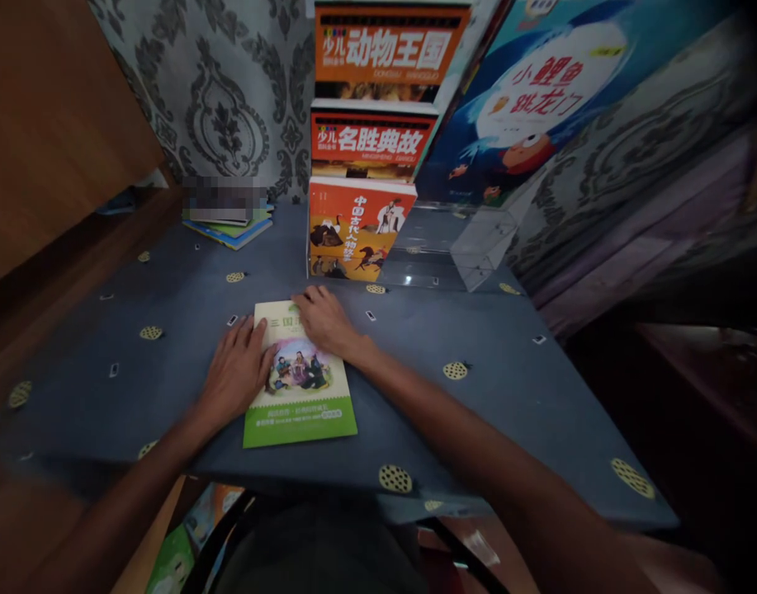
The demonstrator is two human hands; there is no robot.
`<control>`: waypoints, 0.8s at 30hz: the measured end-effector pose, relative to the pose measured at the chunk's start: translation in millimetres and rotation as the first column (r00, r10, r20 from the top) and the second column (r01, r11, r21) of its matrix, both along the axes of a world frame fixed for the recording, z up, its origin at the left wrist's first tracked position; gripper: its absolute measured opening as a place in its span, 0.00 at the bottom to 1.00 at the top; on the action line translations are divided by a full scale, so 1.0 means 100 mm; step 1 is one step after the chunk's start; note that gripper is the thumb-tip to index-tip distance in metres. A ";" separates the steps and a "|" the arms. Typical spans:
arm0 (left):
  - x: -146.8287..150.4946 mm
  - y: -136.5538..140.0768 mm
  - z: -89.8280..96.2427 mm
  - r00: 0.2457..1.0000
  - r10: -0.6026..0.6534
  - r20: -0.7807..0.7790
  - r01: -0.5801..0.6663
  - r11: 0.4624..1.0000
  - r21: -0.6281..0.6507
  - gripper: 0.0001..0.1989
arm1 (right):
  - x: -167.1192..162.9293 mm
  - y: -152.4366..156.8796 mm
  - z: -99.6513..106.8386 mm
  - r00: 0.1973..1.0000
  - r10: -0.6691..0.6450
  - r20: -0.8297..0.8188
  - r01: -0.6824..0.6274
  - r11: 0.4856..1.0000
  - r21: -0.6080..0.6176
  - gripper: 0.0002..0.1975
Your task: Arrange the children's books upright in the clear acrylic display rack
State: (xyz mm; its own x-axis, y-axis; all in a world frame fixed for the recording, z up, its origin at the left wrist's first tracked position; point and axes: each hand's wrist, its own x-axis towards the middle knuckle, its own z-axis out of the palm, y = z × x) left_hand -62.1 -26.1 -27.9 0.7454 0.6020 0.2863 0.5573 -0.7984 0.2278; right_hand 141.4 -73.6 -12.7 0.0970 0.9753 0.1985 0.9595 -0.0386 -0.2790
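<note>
I have left hand (pixel 235 367) on green-and-cream book (pixel 304 375), left side; right hand (pixel 325 320) at far edge; fingers (pixel 244 330) loosely spread on both; book flat on surface (pixel 489 322).

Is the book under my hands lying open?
No, the book lies closed and face up on the blue cloth, with the left hand at its left edge and the right hand at its top.
</note>
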 end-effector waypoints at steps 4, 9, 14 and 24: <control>0.00 -0.01 0.02 1.000 0.015 0.013 -0.014 0.998 -0.056 0.27 | 0.10 -0.22 -0.14 0.987 -0.086 -0.135 0.090 0.996 0.020 0.23; 0.01 0.00 0.03 0.999 0.006 0.039 -0.001 0.991 -0.134 0.28 | -0.13 -0.59 -0.23 0.961 -0.160 -0.224 0.169 0.985 0.021 0.25; 0.01 0.05 0.14 0.984 0.031 0.175 0.034 0.934 -0.356 0.30 | -0.38 -0.87 -0.22 0.957 -0.118 -0.264 0.131 0.991 0.031 0.25; 0.16 -0.07 0.19 0.655 0.625 0.425 0.328 0.271 -0.905 0.25 | -0.32 -0.89 -0.32 0.929 -0.096 -0.357 0.145 0.983 0.113 0.26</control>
